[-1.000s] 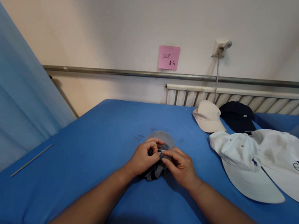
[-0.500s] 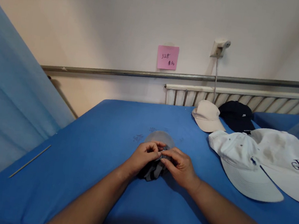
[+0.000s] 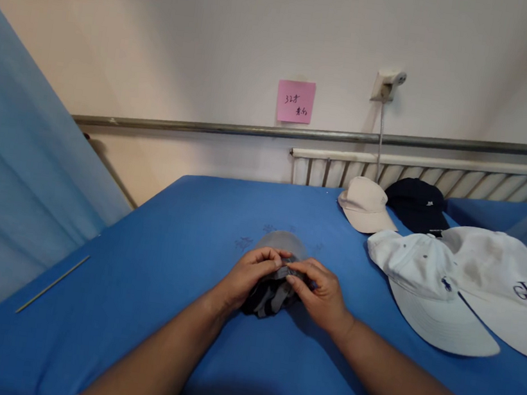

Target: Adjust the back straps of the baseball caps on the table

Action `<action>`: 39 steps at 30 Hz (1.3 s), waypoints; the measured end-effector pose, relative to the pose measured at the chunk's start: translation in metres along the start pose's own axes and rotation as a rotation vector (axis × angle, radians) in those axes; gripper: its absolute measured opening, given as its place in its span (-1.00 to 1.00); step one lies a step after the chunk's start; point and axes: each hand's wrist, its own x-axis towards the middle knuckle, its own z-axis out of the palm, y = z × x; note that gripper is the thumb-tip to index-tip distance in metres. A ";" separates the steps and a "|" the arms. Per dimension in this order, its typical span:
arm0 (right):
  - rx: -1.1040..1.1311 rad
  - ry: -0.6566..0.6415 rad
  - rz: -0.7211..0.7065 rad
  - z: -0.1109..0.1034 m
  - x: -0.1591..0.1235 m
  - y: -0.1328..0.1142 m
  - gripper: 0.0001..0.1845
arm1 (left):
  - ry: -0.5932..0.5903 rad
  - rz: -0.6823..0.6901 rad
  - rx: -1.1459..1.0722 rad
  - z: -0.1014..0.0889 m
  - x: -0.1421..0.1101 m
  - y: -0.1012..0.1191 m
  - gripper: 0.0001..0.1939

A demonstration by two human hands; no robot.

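Note:
A grey and black cap [image 3: 269, 299] lies at the middle of the blue-covered table [image 3: 149, 254], its pale grey brim pointing away from me. My left hand [image 3: 248, 276] pinches the cap's strap from the left, thumb against the fingers. From the right, my right hand [image 3: 319, 289] pinches the same strap between thumb and fingers. The fingertips of both hands almost meet over the strap. The strap's fastening is too small and too covered by fingers to make out.
To the right lie a beige cap [image 3: 367, 204], a dark navy cap [image 3: 416, 201], a pale cap with a small logo [image 3: 428, 277] and a white lettered cap [image 3: 501, 274]. A thin stick [image 3: 52, 284] rests at left, near a blue curtain [image 3: 18, 178]. Behind runs a metal rail [image 3: 214, 127].
My fingers have shifted slightly on the strap, and the left thumb has straightened and moved up. More of the strap shows between the hands. The other caps stay put.

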 end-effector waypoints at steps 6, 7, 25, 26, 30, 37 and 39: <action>0.010 0.006 -0.013 0.000 0.000 -0.001 -0.76 | -0.025 0.001 -0.011 -0.002 -0.001 0.002 -0.79; 0.010 0.008 -0.014 0.000 0.001 -0.002 -0.77 | -0.024 0.007 -0.006 -0.002 0.000 0.003 -0.79; 0.040 -0.052 -0.012 -0.001 0.001 -0.004 -0.76 | -0.132 -0.022 0.012 -0.008 0.000 0.000 -0.82; 0.040 -0.055 -0.015 -0.001 0.001 -0.004 -0.76 | -0.119 -0.026 0.008 -0.007 0.000 0.000 -0.80; 0.027 -0.062 -0.017 -0.001 0.001 -0.004 -0.75 | -0.093 -0.015 0.016 -0.005 0.001 0.000 -0.75; -0.003 0.013 -0.005 0.000 0.000 -0.004 -0.79 | -0.029 -0.032 -0.049 -0.004 0.002 0.000 -0.76; -0.011 0.028 0.010 0.000 0.000 -0.003 -0.80 | -0.059 -0.007 -0.052 -0.004 0.001 0.002 -0.78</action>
